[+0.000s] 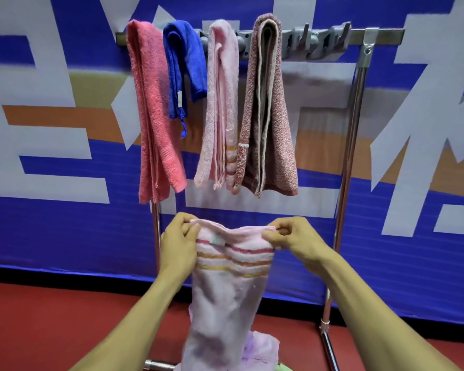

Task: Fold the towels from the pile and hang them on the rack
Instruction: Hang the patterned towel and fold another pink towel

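Single view only, head-worn, wide-angle, nothing shared with second view. Looks forward and slightly down at metal rack (359, 108) and blue banner (51, 223) behind it, roughly square-on. Close range: rack bar across 12 o'clock, red floor (38, 325) along 6 o'clock edge. Forearms enter from 5 and 7 o'clock, left hand (178, 243) and right hand (292, 236) meeting just below centre. Straight lines bow toward edges.

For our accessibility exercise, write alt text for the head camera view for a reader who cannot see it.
Both hands, left and right, pinch the top corners of a pale pink striped towel. Ahead, four folded towels hang on a metal rack.
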The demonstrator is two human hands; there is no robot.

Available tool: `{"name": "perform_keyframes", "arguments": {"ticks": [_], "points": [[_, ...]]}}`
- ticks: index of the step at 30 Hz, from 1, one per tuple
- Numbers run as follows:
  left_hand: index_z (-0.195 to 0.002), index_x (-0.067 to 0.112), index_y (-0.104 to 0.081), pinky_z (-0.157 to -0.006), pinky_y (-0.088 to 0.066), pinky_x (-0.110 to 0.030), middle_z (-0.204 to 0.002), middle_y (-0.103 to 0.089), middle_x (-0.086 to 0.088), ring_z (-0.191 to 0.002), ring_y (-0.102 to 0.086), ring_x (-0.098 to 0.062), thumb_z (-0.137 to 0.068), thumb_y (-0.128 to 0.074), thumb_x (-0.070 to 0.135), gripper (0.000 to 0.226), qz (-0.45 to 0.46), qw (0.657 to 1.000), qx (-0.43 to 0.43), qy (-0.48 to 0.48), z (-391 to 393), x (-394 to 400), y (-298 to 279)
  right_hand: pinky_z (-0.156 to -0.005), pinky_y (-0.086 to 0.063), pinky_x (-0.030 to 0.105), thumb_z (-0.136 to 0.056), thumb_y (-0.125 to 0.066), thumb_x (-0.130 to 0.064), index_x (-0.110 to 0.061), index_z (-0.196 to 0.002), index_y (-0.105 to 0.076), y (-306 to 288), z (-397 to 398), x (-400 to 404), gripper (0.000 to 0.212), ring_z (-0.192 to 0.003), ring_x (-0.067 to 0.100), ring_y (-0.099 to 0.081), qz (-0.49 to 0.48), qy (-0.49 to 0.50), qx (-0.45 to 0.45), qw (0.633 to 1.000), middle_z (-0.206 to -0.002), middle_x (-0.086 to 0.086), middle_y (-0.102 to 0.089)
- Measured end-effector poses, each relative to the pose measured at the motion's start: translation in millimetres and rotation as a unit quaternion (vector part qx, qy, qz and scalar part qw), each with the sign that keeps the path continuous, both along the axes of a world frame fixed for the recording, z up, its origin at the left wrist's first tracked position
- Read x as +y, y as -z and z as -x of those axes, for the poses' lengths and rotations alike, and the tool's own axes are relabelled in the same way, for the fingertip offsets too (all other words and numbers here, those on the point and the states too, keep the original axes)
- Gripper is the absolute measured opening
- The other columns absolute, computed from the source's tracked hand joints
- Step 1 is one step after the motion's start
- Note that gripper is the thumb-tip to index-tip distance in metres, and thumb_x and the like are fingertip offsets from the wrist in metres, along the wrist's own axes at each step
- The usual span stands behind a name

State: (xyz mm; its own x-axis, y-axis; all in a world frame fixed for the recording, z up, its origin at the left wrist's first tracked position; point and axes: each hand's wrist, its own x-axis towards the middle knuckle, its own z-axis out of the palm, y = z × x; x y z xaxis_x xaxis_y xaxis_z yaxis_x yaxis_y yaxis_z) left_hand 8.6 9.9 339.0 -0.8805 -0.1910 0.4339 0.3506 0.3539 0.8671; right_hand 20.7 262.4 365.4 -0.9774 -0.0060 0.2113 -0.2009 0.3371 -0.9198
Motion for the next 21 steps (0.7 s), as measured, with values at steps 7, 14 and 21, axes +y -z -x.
{"name": "perform_keyframes", "arguments": {"ticks": [7, 14, 21], "points": [[-0.082, 0.018, -0.070, -0.072, -0.058, -0.042, -0.064, -0.071, 0.003, -0.065, -0.065, -0.016, -0.092, -0.064, 0.015, 0.012, 0.011, 0.995, -0.101, 0.024, 4.1, -3.2, 8.6, -0.054, -0.054, 0.026, -0.086, -0.075, -0.009, 0.002, -0.081, -0.068, 5.4, 1.1, -1.0, 0.014, -0.065, 0.016, -0.061, 0.029, 0.060, -0.023, 0.998, -0.069, 0.008, -0.066], [-0.064, 0.007, -0.067, -0.057, -0.046, -0.030, -0.056, -0.062, 0.002, -0.058, -0.056, -0.021, -0.080, -0.066, 0.013, 0.017, 0.023, 0.990, -0.128, -0.049, -4.4, 16.7, 6.5, -0.059, -0.061, 0.042, -0.082, -0.070, -0.010, -0.013, -0.060, -0.055, 32.0, 7.2, -26.2, 0.027, -0.057, 0.019, -0.054, 0.033, 0.181, -0.062, 0.981, -0.059, 0.004, -0.054], [-0.071, 0.016, -0.063, -0.057, -0.049, -0.029, -0.052, -0.066, -0.001, -0.055, -0.061, -0.014, -0.083, -0.073, 0.020, 0.016, 0.054, 0.997, -0.055, -0.007, -13.6, 33.2, 10.7, -0.065, -0.062, 0.050, -0.080, -0.071, -0.016, -0.014, -0.067, -0.059, 34.7, -3.7, -67.6, 0.018, -0.064, 0.020, -0.062, 0.081, 0.133, -0.035, 0.987, -0.065, 0.003, -0.062]]}}
